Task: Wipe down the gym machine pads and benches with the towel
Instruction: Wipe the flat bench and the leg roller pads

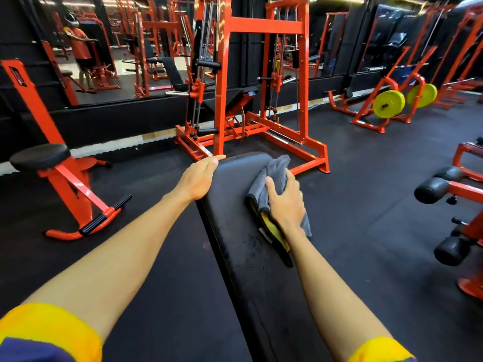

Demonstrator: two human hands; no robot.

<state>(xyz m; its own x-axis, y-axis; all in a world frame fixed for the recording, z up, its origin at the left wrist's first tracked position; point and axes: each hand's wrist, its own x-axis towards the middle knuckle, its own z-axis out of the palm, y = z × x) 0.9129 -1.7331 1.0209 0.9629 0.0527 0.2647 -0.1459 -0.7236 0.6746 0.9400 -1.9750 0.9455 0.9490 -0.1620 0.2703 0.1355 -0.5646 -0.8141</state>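
Pressing the grey towel (pixel 274 169) flat onto the black bench (pixel 235 218) with the right hand (pixel 286 202), fingers spread and fairly straight over the cloth, thumb out to the side, clenching nothing. Keeping the towel near the far, rounded end of the pad, toward its right side, bunching up ahead of the fingertips and showing a yellow layer under the wrist. Resting the left hand (pixel 200 178) on the far left edge of the same pad, fingers extended along the rim. Facing a red cable machine (pixel 266 27) just beyond the bench, with a round black stool seat (pixel 39 156) off to the left and yellow weight plates (pixel 388 104) at far right.
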